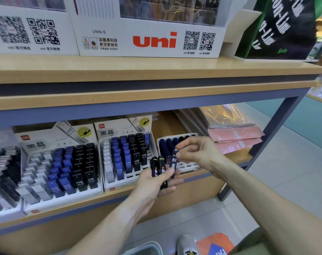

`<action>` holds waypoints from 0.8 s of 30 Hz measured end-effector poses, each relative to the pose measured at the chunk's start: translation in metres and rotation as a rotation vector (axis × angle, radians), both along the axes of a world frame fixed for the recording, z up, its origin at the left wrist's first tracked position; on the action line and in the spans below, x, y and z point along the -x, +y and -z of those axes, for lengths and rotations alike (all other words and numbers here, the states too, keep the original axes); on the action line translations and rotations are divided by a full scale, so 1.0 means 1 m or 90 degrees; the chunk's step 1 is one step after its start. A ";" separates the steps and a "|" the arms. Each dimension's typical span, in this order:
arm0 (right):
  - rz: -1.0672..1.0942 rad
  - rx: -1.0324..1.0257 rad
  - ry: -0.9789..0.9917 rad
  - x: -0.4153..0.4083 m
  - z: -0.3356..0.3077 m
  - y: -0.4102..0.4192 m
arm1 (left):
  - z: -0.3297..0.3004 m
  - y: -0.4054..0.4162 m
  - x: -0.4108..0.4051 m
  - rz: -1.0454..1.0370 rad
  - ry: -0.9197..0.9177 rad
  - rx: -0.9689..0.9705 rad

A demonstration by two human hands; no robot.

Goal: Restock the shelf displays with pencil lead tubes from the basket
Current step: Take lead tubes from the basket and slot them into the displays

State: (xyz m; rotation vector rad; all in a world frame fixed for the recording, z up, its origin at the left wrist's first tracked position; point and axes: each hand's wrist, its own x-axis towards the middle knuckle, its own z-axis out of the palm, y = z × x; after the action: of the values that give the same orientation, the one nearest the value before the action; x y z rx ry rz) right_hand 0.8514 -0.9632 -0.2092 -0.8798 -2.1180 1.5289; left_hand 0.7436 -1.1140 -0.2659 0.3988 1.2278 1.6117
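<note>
My left hand [156, 183] grips a fan of several dark pencil lead tubes [159, 167] in front of the lower shelf. My right hand [197, 151] pinches the top of one dark tube [174, 159] at the right of that fan. Just behind the hands stands a white display tray [188, 165] holding dark blue and black tubes at its back, with open slots at its front. Two more white lead displays stand to the left, the middle display [127, 153] and the left display [60, 168], both filled with white, blue and black HB 0.5 tubes.
A grey basket rim [147, 248] shows at the bottom edge beside a shoe [187, 244] and an orange packet [214, 243]. Pink wrapped packs [235, 137] lie right of the tray. A white "uni" display box [152, 41] stands on the upper shelf [138, 70].
</note>
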 end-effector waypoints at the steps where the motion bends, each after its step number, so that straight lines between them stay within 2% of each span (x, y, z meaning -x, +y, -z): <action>1: 0.027 -0.033 0.012 -0.004 -0.004 0.006 | 0.001 0.001 0.000 -0.006 -0.004 -0.002; 6: 0.160 -0.264 -0.029 -0.032 -0.001 0.045 | 0.004 0.011 0.002 -0.006 0.001 0.044; 11: 0.194 -0.420 -0.102 -0.037 0.017 0.065 | 0.006 0.019 -0.001 0.014 0.019 0.071; 16: 0.159 -0.472 -0.144 -0.030 0.031 0.067 | 0.004 0.023 -0.004 0.021 0.002 0.071; 24: 0.110 -0.485 -0.169 -0.018 0.041 0.069 | 0.005 0.024 0.002 0.025 -0.061 0.076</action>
State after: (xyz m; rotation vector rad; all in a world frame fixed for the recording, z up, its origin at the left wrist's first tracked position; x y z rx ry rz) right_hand 0.8696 -0.8941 -0.2499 -0.9577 -2.4384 0.4453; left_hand 0.7417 -1.0903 -0.2707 0.2667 1.2283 1.4988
